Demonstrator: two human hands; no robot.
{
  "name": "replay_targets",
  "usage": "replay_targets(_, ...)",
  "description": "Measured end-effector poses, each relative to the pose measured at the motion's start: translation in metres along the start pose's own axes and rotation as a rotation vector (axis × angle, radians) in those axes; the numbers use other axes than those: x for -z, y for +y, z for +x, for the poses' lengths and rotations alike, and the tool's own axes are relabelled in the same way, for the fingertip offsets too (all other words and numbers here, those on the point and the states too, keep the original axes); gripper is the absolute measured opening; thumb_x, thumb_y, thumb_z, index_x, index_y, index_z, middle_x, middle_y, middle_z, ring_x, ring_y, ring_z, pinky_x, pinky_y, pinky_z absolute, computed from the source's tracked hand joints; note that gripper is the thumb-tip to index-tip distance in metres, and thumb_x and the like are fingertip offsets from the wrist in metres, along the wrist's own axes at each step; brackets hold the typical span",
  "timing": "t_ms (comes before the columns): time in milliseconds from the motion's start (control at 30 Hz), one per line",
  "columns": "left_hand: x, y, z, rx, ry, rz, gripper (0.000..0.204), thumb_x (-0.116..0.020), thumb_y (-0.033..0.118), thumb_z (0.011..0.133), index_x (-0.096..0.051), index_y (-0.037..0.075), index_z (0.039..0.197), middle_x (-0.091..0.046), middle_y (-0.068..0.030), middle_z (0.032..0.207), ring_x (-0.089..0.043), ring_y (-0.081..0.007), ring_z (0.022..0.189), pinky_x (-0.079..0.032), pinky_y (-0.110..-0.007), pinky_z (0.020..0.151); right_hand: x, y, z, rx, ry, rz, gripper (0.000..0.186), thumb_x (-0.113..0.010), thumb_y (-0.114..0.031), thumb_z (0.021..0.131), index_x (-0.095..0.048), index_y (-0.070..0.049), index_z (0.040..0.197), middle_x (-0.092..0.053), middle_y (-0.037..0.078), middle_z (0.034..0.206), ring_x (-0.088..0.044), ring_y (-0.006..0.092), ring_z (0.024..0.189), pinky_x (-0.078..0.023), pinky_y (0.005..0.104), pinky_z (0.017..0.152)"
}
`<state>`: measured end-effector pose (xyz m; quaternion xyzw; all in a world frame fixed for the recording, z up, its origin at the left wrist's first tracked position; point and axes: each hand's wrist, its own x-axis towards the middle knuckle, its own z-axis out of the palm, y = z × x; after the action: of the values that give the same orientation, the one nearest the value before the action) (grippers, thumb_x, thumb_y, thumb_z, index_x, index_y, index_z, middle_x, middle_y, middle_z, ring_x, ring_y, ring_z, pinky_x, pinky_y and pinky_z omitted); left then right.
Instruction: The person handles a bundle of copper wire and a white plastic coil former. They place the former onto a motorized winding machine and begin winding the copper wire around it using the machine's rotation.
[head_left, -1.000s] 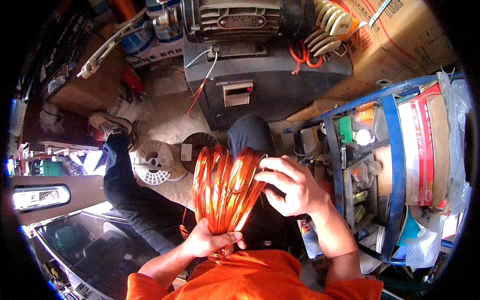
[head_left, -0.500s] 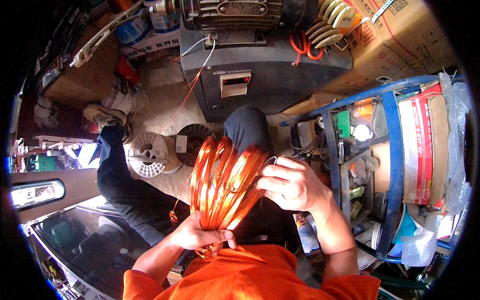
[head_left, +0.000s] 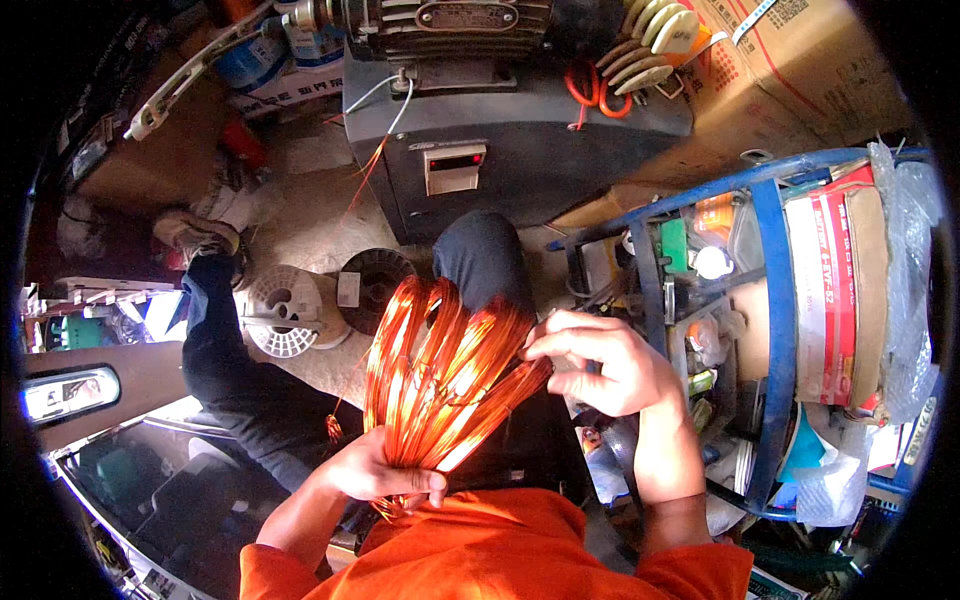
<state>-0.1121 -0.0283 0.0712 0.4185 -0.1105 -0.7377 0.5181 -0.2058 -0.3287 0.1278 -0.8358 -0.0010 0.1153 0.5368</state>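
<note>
My left hand point(head_left: 385, 465) grips the lower end of several loops of shiny copper wire point(head_left: 425, 380), held over my lap with loose strands hanging below. At the upper right edge of the bundle, my right hand point(head_left: 610, 365) has curled fingers on the outer strands, thumb just below them; the fingertips are partly hidden in the wire. The loops fan upward toward my dark-trousered knee point(head_left: 475, 250), with a thin tail of wire dangling on their left.
A motor point(head_left: 465, 25) sits on a dark cabinet point(head_left: 520, 160) ahead. Spools point(head_left: 285, 320) lie on the floor. A blue metal rack point(head_left: 770, 230) with boxes and small items stands close at my right, cardboard boxes point(head_left: 780, 90) behind it. A glass-topped surface point(head_left: 150, 480) is at lower left.
Both my hands have shifted left in the view with the copper loops, which now spread wider to the right. My right fingers have moved slightly along the bundle's outer edge.
</note>
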Motion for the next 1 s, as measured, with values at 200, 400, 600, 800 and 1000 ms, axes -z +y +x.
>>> replay_targets(200, -0.004, 0.006, -0.002, 0.023, 0.009, 0.031, 0.02, -0.067, 0.011, 0.087, -0.058, 0.001, 0.102, -0.066, -0.0067, 0.075, -0.06, -0.0125, 0.059, -0.048, -0.026, 0.052, 0.001, 0.02, 0.0, 0.174, 0.087, -0.009, 0.011, -0.06, 0.0, 0.082, -0.063, 0.0, 0.093, -0.059, 0.012, 0.088, -0.06, 0.026, 0.08, -0.047, 0.0325, 0.071)
replay_targets(400, -0.002, 0.007, -0.003, 0.08, 0.019, 0.05, 0.021, -0.068, 0.01, 0.086, -0.06, 0.001, 0.103, -0.067, -0.007, 0.076, -0.061, -0.0114, 0.064, -0.05, -0.026, 0.055, 0.0, 0.017, 0.0, 0.125, 0.08, 0.01, 0.009, -0.064, 0.0, 0.078, -0.067, -0.001, 0.086, -0.06, 0.01, 0.087, -0.061, 0.0229, 0.082, -0.048, 0.0309, 0.072)
replay_targets(600, -0.004, 0.006, -0.006, 0.066, 0.038, 0.086, 0.023, -0.067, 0.009, 0.086, -0.059, 0.0, 0.106, -0.067, -0.0068, 0.079, -0.062, -0.0115, 0.068, -0.051, -0.026, 0.058, -0.005, 0.012, -0.002, 0.158, 0.156, 0.002, 0.012, -0.067, 0.002, 0.075, -0.068, -0.004, 0.086, -0.059, 0.008, 0.083, -0.061, 0.0228, 0.077, -0.048, 0.0311, 0.068)
replay_targets(800, 0.003, -0.003, -0.005, 0.077, -0.032, 0.068, 0.02, -0.066, 0.009, 0.087, -0.06, 0.0, 0.104, -0.067, -0.0061, 0.08, -0.063, -0.0115, 0.071, -0.051, -0.026, 0.061, -0.009, 0.012, -0.002, 0.219, 0.161, -0.005, 0.016, -0.067, 0.003, 0.072, -0.069, -0.006, 0.085, -0.06, 0.007, 0.08, -0.061, 0.0224, 0.072, -0.048, 0.0305, 0.063)
replay_targets(1000, 0.002, -0.002, -0.003, 0.026, -0.022, 0.155, 0.018, -0.066, 0.012, 0.087, -0.06, 0.0, 0.1, -0.067, -0.0046, 0.079, -0.062, -0.0113, 0.07, -0.05, -0.026, 0.06, -0.014, 0.008, 0.002, 0.221, 0.145, -0.003, 0.015, -0.065, 0.004, 0.07, -0.07, -0.005, 0.081, -0.061, 0.007, 0.073, -0.061, 0.021, 0.066, -0.047, 0.0297, 0.06)
